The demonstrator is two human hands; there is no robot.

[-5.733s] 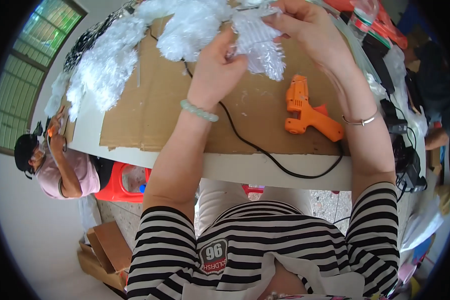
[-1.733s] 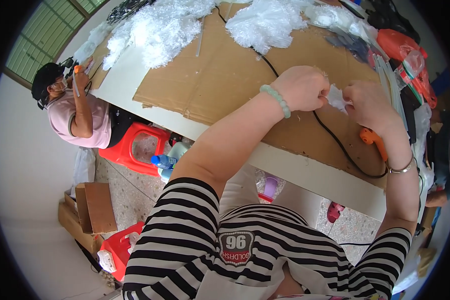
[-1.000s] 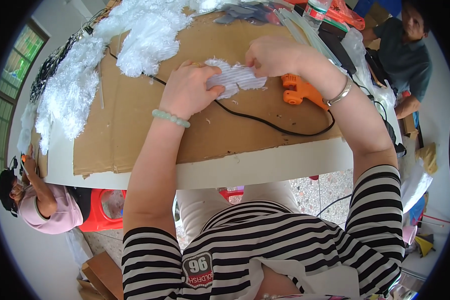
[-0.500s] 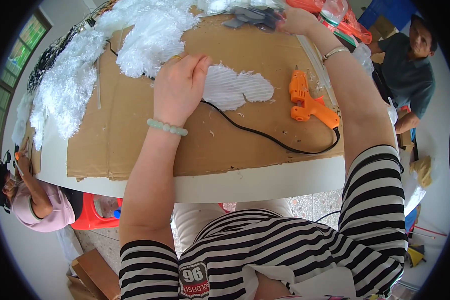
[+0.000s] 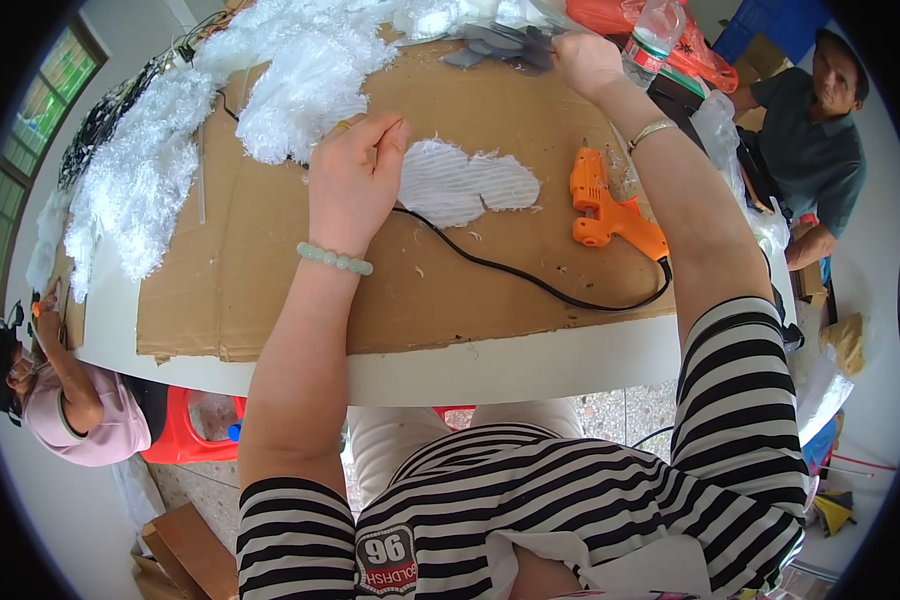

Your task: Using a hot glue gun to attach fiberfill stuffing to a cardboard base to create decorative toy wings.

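My left hand (image 5: pixel 355 175) is closed above the cardboard, its fingertips turned away from view. Against it lies a flat white ribbed fabric piece (image 5: pixel 470 185) with frayed edges; whether the fingers grip it is hidden. At the far right my right hand (image 5: pixel 587 62) is closed beside a pile of thin dark grey pieces (image 5: pixel 505 45). What it holds, if anything, I cannot make out. An orange glue gun (image 5: pixel 595 205) rests between my forearms, its black cord (image 5: pixel 500 268) curving back toward my left hand.
Fluffy white trim (image 5: pixel 135 190) is heaped along the left and far side of the cardboard sheet (image 5: pixel 240 310). A plastic bottle (image 5: pixel 653 40) and a red bag (image 5: pixel 705 50) stand at the far right. One person (image 5: pixel 815 140) is at the right, another (image 5: pixel 80 410) at the left.
My right hand has come slightly toward me, off the grey pieces to their right side. My left hand stays closed by the white fabric. The view has shifted a little.
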